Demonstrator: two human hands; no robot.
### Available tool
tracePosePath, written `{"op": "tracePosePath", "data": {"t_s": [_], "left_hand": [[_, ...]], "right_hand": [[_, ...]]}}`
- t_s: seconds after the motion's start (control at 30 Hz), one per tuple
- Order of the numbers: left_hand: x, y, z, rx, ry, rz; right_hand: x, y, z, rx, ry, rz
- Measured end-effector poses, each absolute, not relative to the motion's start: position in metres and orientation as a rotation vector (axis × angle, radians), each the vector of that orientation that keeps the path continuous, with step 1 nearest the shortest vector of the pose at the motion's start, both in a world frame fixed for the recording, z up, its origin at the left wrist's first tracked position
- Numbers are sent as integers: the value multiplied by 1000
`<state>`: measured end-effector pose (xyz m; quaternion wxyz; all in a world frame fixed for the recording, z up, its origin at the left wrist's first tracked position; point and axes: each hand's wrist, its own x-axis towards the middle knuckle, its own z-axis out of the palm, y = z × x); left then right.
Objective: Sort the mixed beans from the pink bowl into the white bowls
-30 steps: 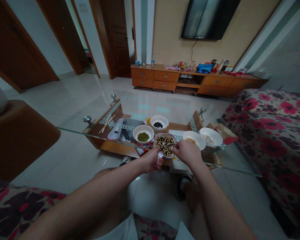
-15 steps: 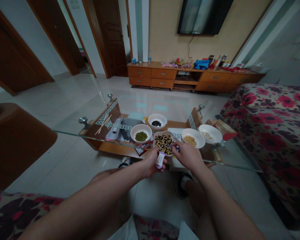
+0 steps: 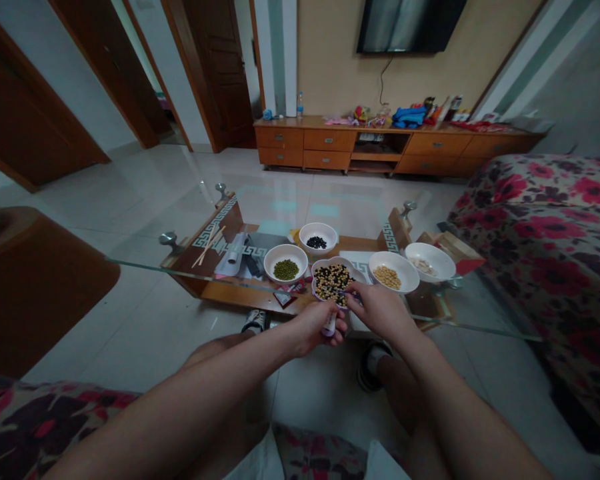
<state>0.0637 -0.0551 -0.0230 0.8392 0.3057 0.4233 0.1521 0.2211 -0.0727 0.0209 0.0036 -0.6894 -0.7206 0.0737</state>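
Note:
My left hand (image 3: 323, 327) is closed around the white and purple handle (image 3: 329, 324) of a scalloped, purple-rimmed bowl (image 3: 314, 290). Mixed black and yellow beans (image 3: 334, 277) fill this bowl near the front edge of the glass table. With closed fingers, my right hand (image 3: 377, 307) grips a thin purple utensil, apparently a spoon (image 3: 344, 293), its tip among the beans. Around it stand white bowls: one with green beans (image 3: 286, 270), one with black beans (image 3: 317, 243), one with yellow beans (image 3: 387, 277), and one with pale flat pieces (image 3: 424, 267).
Below the glass tabletop (image 3: 150, 257), a wooden shelf holds papers and a red packet (image 3: 283, 300). Wooden sticks (image 3: 209, 247) lie at the left. A flowered sofa (image 3: 545, 267) stands at right, a wooden cabinet (image 3: 330, 150) with a television (image 3: 413, 27) above it behind.
The view has shifted slightly. My left hand has turned and covers more of the handle. My right hand keeps the spoon in the mixed beans, which have been stirred a little.

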Motion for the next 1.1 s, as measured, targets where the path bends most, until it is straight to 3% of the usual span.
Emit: {"op": "tracePosePath", "data": {"t_s": [1.1], "left_hand": [[65, -57, -21, 689, 906, 325]], "right_hand": [[220, -72, 19, -2124, -2272, 185]]}}
